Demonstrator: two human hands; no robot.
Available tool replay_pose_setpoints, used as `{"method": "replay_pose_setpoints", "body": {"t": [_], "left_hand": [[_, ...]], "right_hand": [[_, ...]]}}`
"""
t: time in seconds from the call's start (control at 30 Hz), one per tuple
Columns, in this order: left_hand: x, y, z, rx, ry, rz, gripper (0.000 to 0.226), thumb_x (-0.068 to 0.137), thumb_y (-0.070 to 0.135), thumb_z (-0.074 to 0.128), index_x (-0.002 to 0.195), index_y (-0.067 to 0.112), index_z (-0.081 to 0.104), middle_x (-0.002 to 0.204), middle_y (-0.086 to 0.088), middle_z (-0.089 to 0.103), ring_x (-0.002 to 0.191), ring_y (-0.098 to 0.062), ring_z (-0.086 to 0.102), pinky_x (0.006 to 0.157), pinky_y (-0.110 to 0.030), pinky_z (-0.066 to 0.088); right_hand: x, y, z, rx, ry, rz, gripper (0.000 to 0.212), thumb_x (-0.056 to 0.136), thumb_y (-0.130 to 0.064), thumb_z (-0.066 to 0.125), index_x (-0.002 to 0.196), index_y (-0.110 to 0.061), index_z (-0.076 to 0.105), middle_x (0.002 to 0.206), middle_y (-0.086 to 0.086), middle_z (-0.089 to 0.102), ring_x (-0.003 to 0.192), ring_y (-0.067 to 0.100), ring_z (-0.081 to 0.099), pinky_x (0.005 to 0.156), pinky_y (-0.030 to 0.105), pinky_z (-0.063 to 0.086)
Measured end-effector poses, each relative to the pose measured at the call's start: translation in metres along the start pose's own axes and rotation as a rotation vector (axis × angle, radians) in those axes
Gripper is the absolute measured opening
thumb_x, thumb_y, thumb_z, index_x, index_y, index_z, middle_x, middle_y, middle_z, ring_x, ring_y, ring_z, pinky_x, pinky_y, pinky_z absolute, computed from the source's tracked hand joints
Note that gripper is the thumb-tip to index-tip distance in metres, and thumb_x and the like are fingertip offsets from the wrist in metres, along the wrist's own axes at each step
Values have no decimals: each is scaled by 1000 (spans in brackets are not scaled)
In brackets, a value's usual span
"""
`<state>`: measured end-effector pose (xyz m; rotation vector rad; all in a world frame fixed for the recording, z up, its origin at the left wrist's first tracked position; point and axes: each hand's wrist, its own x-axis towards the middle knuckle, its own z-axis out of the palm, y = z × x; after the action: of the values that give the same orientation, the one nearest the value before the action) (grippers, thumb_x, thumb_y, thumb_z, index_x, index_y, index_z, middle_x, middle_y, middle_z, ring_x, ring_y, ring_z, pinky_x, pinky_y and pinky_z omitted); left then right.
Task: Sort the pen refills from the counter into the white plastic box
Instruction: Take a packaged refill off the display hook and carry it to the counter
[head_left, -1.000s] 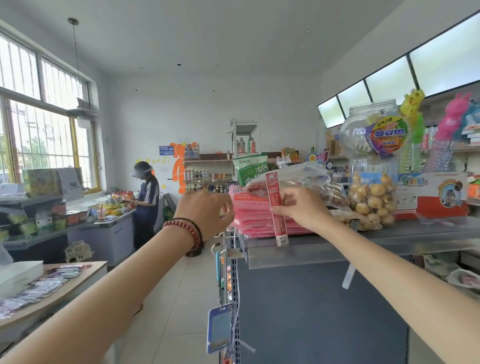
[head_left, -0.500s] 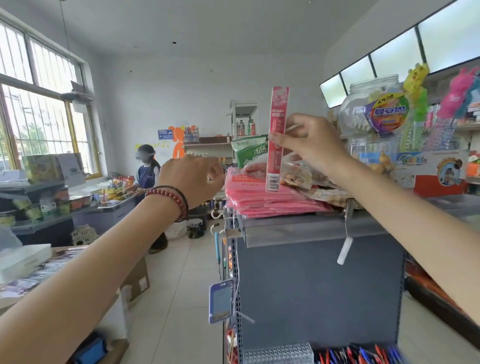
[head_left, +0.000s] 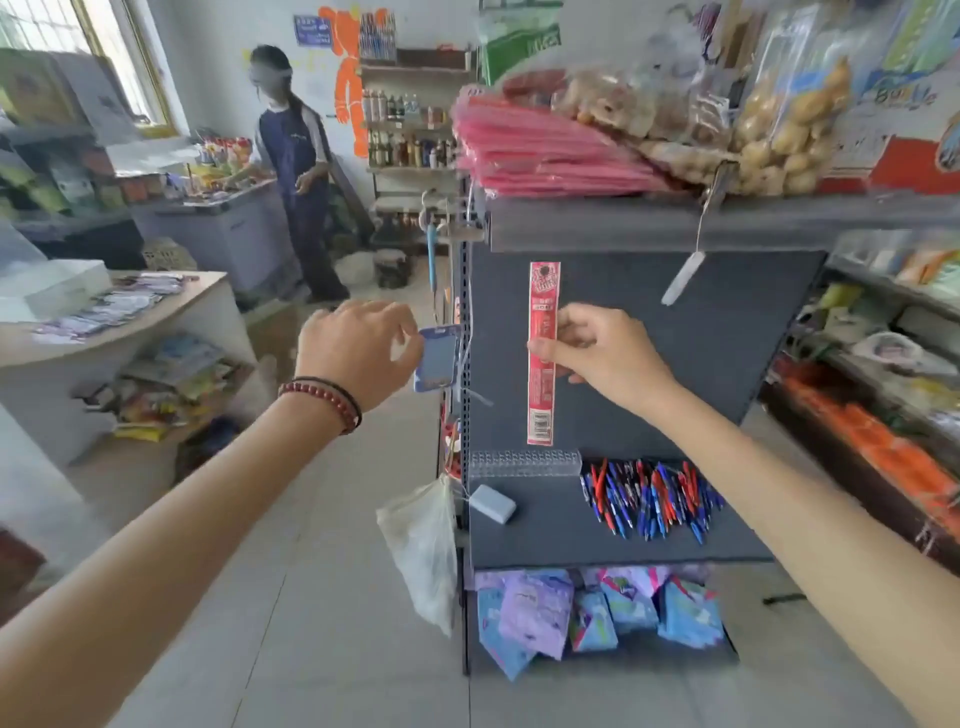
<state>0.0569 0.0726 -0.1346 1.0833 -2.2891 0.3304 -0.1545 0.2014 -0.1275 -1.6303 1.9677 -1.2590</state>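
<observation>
My right hand (head_left: 602, 353) pinches a long red pack of pen refills (head_left: 542, 405) near its middle and holds it upright in front of the dark shelf end. A stack of pink refill packs (head_left: 545, 150) lies on the shelf top above. My left hand (head_left: 358, 348) hovers to the left with its fingers curled and nothing visible in it. A clear plastic box (head_left: 524, 462) sits on the lower shelf, just under the pack's bottom end. A white box (head_left: 52, 288) rests on the counter at far left.
A pile of blue and red pens (head_left: 649, 499) lies on the lower shelf. A blue card holder (head_left: 436, 358) and a plastic bag (head_left: 423, 545) hang on the shelf's left edge. Another person (head_left: 296, 171) stands at a far counter. Snack bags crowd the shelf top.
My right hand has brought the red refill pack down from above the shelf top to in front of the shelf end. My view has tilted downward, and my left hand has dropped too.
</observation>
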Motion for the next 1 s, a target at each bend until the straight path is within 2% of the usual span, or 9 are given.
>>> {"method": "replay_pose_setpoints", "body": {"t": [0.1, 0.2, 0.27, 0.43, 0.53, 0.6, 0.67, 0.83, 1.0], "left_hand": [[-67, -6, 40, -15, -202, -72, 21, 89, 42, 43, 91, 32, 61, 88, 13, 67, 87, -16, 60, 70, -30, 40], [-139, -7, 65, -60, -397, -130, 19, 89, 41, 45, 96, 34, 61, 96, 15, 67, 90, -15, 62, 71, -28, 41], [-189, -5, 71, -90, -523, -163, 20, 89, 42, 45, 102, 36, 60, 101, 18, 64, 93, -12, 61, 76, -28, 44], [-296, -11, 63, -29, -707, -261, 22, 90, 43, 45, 104, 36, 61, 103, 18, 66, 97, -10, 61, 86, -31, 41], [-334, -20, 52, 7, -790, -312, 25, 91, 46, 42, 107, 37, 59, 104, 19, 65, 98, -8, 60, 88, -30, 40], [-352, -29, 49, 6, -831, -375, 25, 92, 46, 42, 107, 37, 59, 103, 19, 65, 97, -8, 60, 87, -31, 40], [-366, -39, 46, -2, -852, -451, 23, 92, 44, 43, 107, 36, 59, 102, 19, 66, 97, -10, 60, 85, -31, 41], [-377, -80, 40, -98, -865, -611, 18, 91, 41, 46, 104, 40, 59, 97, 24, 63, 90, -3, 62, 67, -21, 41], [-376, -153, 47, -22, -746, -635, 22, 92, 39, 46, 107, 34, 62, 111, 15, 63, 101, -14, 59, 85, -31, 42]], "right_hand": [[-46, 51, 41, -9, -120, 132, 17, 85, -27, 72, 94, -13, 70, 86, -9, 72, 70, -3, 65, 66, 8, 49], [-96, 97, 82, -13, -281, 237, 14, 85, -23, 73, 92, -12, 71, 84, -6, 72, 73, 2, 64, 69, 16, 49], [-124, 117, 103, -3, -325, 283, 14, 85, -23, 72, 92, -11, 72, 87, -3, 74, 77, 5, 64, 72, 15, 46], [-182, 136, 153, 8, -473, 320, 17, 88, -28, 69, 91, -11, 70, 85, -5, 72, 67, 0, 57, 63, 8, 39], [-205, 135, 183, -19, -544, 317, 13, 88, -31, 69, 78, -26, 62, 74, -15, 65, 61, -9, 56, 63, 8, 40], [-212, 134, 202, -15, -571, 323, 16, 89, -28, 67, 77, -29, 57, 76, -12, 66, 66, -2, 60, 70, 21, 45], [-213, 130, 221, 4, -623, 356, 9, 91, -25, 64, 83, -22, 60, 82, -6, 67, 71, 8, 61, 75, 28, 46], [-175, 101, 273, 3, -775, 293, 17, 94, -30, 60, 100, -15, 65, 81, -11, 63, 72, 5, 59, 75, 27, 44], [-114, 65, 346, 54, -755, 270, 10, 89, -35, 65, 88, -26, 60, 81, -10, 67, 67, 3, 59, 69, 22, 46]]}}
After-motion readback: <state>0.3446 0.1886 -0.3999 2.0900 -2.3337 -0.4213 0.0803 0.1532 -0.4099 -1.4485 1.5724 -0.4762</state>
